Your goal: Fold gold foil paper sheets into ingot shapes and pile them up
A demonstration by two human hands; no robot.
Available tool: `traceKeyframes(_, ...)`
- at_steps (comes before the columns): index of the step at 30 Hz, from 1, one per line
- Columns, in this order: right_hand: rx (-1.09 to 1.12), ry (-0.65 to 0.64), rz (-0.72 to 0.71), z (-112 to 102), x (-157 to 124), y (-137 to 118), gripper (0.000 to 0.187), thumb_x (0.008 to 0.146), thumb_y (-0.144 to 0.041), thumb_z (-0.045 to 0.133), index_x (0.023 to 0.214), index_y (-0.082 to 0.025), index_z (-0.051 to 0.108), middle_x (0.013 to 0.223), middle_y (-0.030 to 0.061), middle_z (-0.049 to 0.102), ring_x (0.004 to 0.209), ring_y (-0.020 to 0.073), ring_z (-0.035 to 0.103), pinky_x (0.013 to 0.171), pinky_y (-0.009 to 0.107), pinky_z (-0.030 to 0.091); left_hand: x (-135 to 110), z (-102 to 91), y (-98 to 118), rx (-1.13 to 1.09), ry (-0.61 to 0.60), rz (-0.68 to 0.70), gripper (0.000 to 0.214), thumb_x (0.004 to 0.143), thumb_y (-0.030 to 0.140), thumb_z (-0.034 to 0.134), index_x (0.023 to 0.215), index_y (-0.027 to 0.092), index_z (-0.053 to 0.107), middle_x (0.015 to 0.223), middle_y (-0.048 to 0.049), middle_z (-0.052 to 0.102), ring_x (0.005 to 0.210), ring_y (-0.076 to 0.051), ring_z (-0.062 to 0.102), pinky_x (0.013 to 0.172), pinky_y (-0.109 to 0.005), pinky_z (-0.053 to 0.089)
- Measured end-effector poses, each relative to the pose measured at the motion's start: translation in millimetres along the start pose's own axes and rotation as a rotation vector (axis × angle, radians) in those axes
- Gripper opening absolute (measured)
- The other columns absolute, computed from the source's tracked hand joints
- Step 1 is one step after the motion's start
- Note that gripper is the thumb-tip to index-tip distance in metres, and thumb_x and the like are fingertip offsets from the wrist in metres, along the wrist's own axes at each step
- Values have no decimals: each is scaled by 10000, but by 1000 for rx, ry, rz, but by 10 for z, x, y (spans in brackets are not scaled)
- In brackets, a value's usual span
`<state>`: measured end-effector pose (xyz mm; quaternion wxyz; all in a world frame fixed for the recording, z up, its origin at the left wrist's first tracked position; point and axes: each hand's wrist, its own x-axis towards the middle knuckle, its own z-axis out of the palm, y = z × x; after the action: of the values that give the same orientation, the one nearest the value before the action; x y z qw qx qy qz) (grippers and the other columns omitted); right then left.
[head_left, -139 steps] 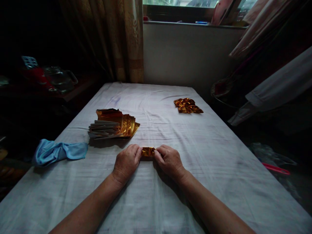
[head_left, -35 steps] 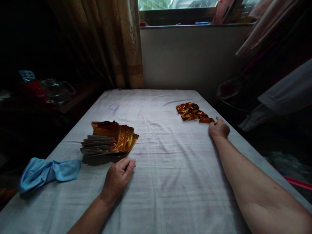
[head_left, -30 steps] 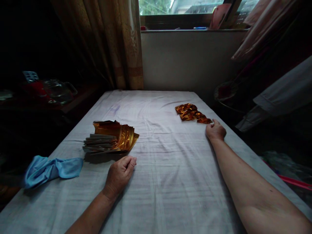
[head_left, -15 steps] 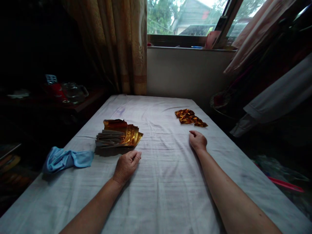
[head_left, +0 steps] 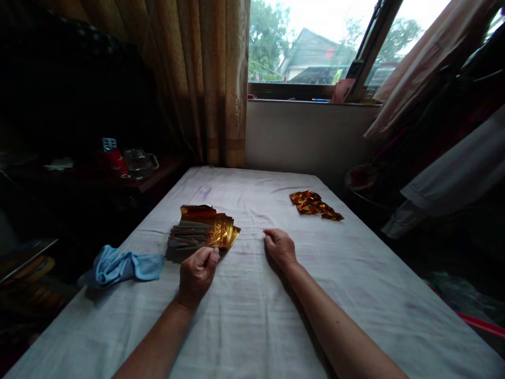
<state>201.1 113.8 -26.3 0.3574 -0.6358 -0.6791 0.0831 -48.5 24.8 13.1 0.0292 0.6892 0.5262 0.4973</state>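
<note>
Where the right grip (head_left: pixel 281 247) was at the near end of the folded gold foil pieces (head_left: pixel 311 204) a second ago, it is now well back from them, over the middle of the desk (head_left: pixel 252 326). It is released, its fingers loosely bent and nothing visible in them. Compared with the earliest frame, when both hands held a foil strip, the group at the far right has gained one piece at its near end. The left grip (head_left: pixel 198 276) has shifted closer to the stack of gold foil sheets (head_left: pixel 223 230) and is curled at its near edge; I cannot tell whether it grasps a sheet. The blue cloth (head_left: pixel 128 267) lies as before, on the left, near the stack.
</note>
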Motion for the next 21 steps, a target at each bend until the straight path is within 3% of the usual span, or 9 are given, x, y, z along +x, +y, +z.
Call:
traceKeyframes(3, 61, -55, -107, 129, -10, -318, 247, 842, -156, 562, 969, -227, 762, 995, 56, 762, 969, 212, 674, 908, 332, 509, 103, -189, -155, 61, 135, 11, 315, 971, 352, 458, 739, 204, 612, 686, -28, 666, 666, -162, 637, 683, -256, 487)
traceKeyframes(6, 127, -118, -221, 237, 12, -641, 246, 864, -171, 580, 1023, -251, 750, 1042, 57, 755, 991, 220, 670, 923, 354, 513, 191, -305, -330, 182, 273, 52, 252, 979, 344, 453, 952, 190, 651, 950, -101, 715, 946, -233, 657, 923, -365, 478)
traceKeyframes(10, 199, -186, -333, 342, 81, -1000, 329, 853, -193, 623, 1164, -260, 709, 1145, 64, 730, 1069, 228, 651, 966, 374, 510, 215, -279, -543, 355, 292, 91, 378, 995, 401, 429, 1257, 182, 594, 1304, -162, 627, 1287, -311, 524, 1103, -484, 355)
traceKeyframes(15, 253, -240, -415, 418, 175, -1234, 382, 836, -231, 685, 1215, -271, 692, 1202, 60, 714, 1140, 225, 629, 1008, 374, 493, 175, -194, -674, 418, 244, 77, 406, 1020, 411, 387, 1302, 193, 581, 1351, -153, 614, 1325, -321, 499, 1114, -505, 332)
traceKeyframes(21, 236, -264, -371, 496, 215, -1259, 135, 864, -237, 680, 902, -313, 785, 941, -7, 783, 886, 193, 707, 830, 316, 546, 172, -180, -677, 385, 254, 72, 403, 1024, 406, 377, 1262, 180, 610, 1327, -162, 626, 1298, -311, 526, 1102, -495, 366)
